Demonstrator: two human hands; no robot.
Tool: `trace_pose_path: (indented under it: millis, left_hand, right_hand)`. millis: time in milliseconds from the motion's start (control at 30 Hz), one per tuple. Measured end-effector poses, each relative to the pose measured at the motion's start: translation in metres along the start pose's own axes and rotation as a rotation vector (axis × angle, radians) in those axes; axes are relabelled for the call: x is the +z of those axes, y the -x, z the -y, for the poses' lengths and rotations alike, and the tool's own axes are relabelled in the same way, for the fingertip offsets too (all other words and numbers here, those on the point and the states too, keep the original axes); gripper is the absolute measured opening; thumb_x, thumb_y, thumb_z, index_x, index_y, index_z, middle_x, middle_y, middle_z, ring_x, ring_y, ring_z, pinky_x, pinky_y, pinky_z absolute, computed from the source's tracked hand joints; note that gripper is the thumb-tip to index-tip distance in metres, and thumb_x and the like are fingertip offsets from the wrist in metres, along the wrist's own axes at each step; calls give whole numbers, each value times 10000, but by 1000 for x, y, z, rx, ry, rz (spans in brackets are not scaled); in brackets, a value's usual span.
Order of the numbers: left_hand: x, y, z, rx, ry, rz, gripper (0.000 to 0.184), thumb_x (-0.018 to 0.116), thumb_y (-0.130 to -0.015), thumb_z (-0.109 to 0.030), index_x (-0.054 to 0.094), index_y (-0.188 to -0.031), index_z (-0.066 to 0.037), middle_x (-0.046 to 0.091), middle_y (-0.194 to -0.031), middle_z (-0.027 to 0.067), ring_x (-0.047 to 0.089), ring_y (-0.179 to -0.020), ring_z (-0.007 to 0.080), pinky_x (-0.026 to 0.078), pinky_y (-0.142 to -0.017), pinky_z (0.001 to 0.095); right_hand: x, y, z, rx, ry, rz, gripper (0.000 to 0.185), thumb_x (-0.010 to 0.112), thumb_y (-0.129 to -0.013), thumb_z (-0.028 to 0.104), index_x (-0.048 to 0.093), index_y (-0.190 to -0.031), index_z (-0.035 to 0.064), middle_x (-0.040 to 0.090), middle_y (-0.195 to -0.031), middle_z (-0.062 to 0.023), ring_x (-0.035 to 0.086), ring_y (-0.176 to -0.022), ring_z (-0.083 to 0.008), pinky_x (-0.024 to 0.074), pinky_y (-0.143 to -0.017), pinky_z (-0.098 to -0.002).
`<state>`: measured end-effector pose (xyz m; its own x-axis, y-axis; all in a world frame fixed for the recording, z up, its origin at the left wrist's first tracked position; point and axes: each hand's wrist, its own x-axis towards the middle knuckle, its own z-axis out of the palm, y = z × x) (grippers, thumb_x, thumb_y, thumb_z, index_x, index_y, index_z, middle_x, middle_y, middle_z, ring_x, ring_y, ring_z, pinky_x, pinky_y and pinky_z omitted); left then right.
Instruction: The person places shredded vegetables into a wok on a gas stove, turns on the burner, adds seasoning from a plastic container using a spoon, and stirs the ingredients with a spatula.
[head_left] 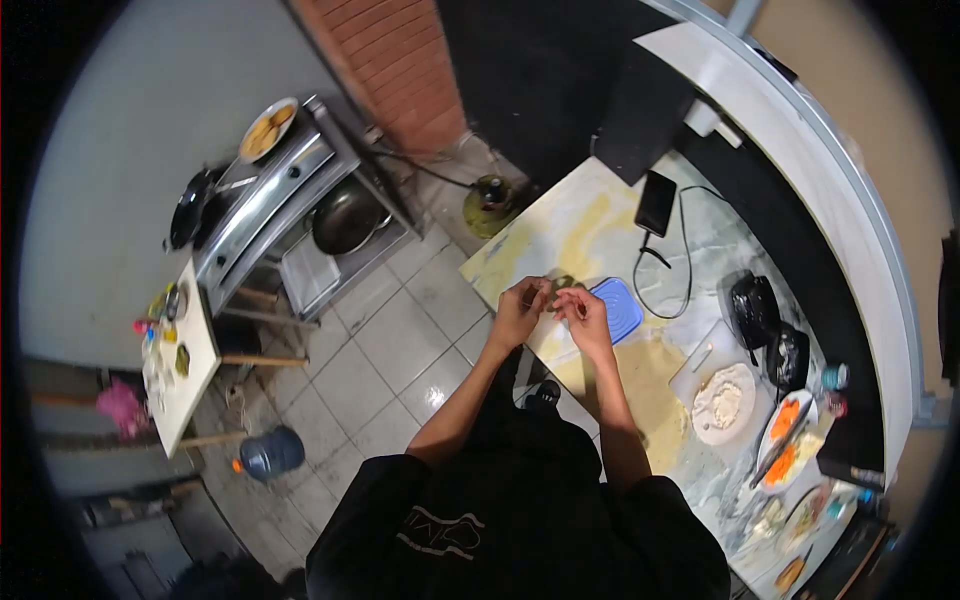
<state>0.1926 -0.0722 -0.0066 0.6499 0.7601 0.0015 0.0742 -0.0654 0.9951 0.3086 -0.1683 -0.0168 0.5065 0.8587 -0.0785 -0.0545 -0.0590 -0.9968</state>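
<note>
Both hands are held close together in front of me, over the near left edge of the marble-patterned table [655, 385]. My left hand [522, 308] has its fingers curled in with the thumb against them; whatever they hold, if anything, is too small to make out. Just to the right, my right hand [583, 312] is bent towards the left one, its fingers slightly apart and nothing visible in them. A blue square lid [618, 310] with ring-shaped ridges lies on the table right beside my right hand.
A phone [655, 203] with a cable lies farther back. To the right are a plate of white dough or flour [723, 404], black plastic bags [753, 310] and an oval plate of chopped vegetables [784, 430]. Leftward stand a metal stove [270, 205], a gas cylinder [490, 205] and a water jug [272, 454].
</note>
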Motion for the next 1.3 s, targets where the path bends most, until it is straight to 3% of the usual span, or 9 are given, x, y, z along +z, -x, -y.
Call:
trace_pose_path:
  millis: [200, 400, 667, 733, 767, 833, 1000, 1133, 1300]
  left_hand:
    - [-2, 28, -14, -33, -87, -115, 198, 558, -932, -141, 594, -992, 45, 603, -694, 23, 526, -633, 65, 437, -585, 229]
    - [34, 34, -5, -32, 2, -37, 186, 570, -922, -131, 602, -1006, 32, 574, -649, 19, 473, -572, 62, 394, -532, 231]
    - [133, 33, 9, 176, 96, 401, 179, 598, -906, -151, 622, -1017, -14, 549, -622, 9, 445, -541, 41, 348, -472, 225]
    - [150, 39, -14, 126, -55, 639, 176, 580, -918, -109, 607, -1037, 18, 592, -743, 11, 489, -630, 36, 393, -526, 213]
    - [161, 41, -14, 136, -51, 711, 176, 580, -918, -109, 607, -1037, 18, 592, -743, 11, 489, -630, 36, 393, -526, 213]
    - [184, 53, -11, 228, 6, 800, 172, 606, -894, -154, 635, -1015, -35, 576, -655, 50, 479, -528, 73, 380, -471, 248]
    - [219, 77, -15, 250, -64, 1013, 179, 615, -882, -169, 638, -1016, -52, 614, -692, 84, 549, -548, 130, 434, -508, 288]
    - [228, 86, -19, 269, -75, 988, 168, 620, -872, -152, 634, -995, -38, 613, -727, 91, 560, -581, 148, 447, -533, 293]
    - [246, 85, -21, 418, -262, 817, 207, 647, -825, -127, 628, -1019, -57, 596, -849, 107, 583, -696, 215, 463, -678, 339]
  right_hand:
    - [13, 12, 9, -147, 128, 98, 138, 495, -930, 36, 592, -1000, -34, 626, -798, -68, 609, -650, -108, 475, -606, -222]
    - [-19, 43, -4, -102, 41, -57, 145, 520, -910, 40, 586, -1019, -30, 625, -795, -89, 607, -622, -125, 471, -588, -249]
    - [-93, 126, 6, -82, 3, -513, 167, 446, -910, -45, 578, -1013, -38, 625, -840, -82, 619, -713, -133, 507, -637, -249]
    - [-109, 152, -3, -120, -29, -703, 155, 448, -923, -25, 581, -1002, -36, 621, -838, -87, 613, -729, -133, 516, -641, -263]
    - [-113, 167, 5, -101, -19, -815, 148, 472, -936, 46, 576, -955, -58, 619, -768, -87, 597, -675, -126, 503, -618, -258]
    - [-115, 198, 9, -92, -18, -986, 151, 478, -940, 53, 578, -950, -59, 620, -766, -89, 600, -674, -128, 499, -606, -258]
    - [-108, 273, 4, 22, 37, -1285, 161, 480, -952, 61, 592, -949, -55, 630, -783, -83, 598, -693, -132, 506, -621, -267]
    - [-101, 303, -6, 88, 56, -1424, 166, 494, -951, 75, 593, -944, -58, 636, -774, -80, 592, -684, -119, 484, -608, -250]
    - [-118, 315, -20, 94, 106, -1486, 162, 515, -945, 90, 596, -943, -49, 642, -774, -70, 582, -676, -103, 467, -610, -236]
